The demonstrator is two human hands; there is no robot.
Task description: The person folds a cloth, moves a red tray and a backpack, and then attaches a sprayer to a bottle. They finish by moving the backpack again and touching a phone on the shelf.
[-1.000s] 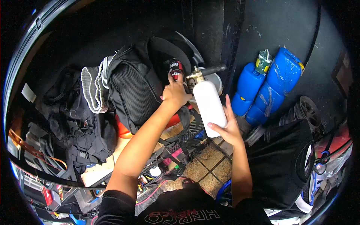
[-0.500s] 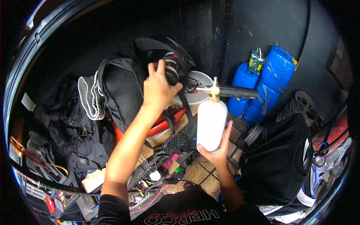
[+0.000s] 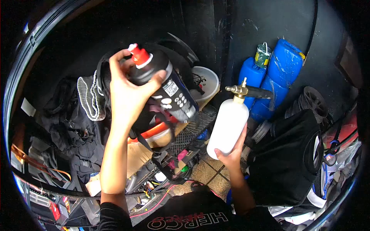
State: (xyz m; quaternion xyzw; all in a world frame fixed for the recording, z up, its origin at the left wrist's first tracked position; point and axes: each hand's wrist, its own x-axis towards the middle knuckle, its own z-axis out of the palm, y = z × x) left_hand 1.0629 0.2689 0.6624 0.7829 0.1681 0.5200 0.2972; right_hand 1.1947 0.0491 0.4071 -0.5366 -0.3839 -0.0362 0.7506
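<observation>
My left hand (image 3: 127, 90) is wrapped round the upper part of a black bottle (image 3: 178, 98) with a red flip cap (image 3: 140, 57). The bottle leans, its cap to the upper left and its base to the lower right; white print and a square code show on its side. On the right, my right hand (image 3: 233, 156) grips the lower part of a white foam sprayer bottle (image 3: 228, 129), which has a brass fitting and a black nozzle on top. The two bottles are apart. Behind my left hand, a black backpack (image 3: 104, 71) is mostly hidden.
A white bucket (image 3: 210, 82) stands behind the black bottle. Blue jerrycans (image 3: 283, 65) and a small green can (image 3: 263, 56) are against the dark wall. Black cloth (image 3: 281, 161) hangs at right. Dark bags (image 3: 84, 146) and a grey-white knit item (image 3: 88, 98) lie at left.
My left hand has brought the black bottle nearer and tilted it, so its red cap now shows. My right hand has shifted the sprayer bottle slightly right, leaning it more.
</observation>
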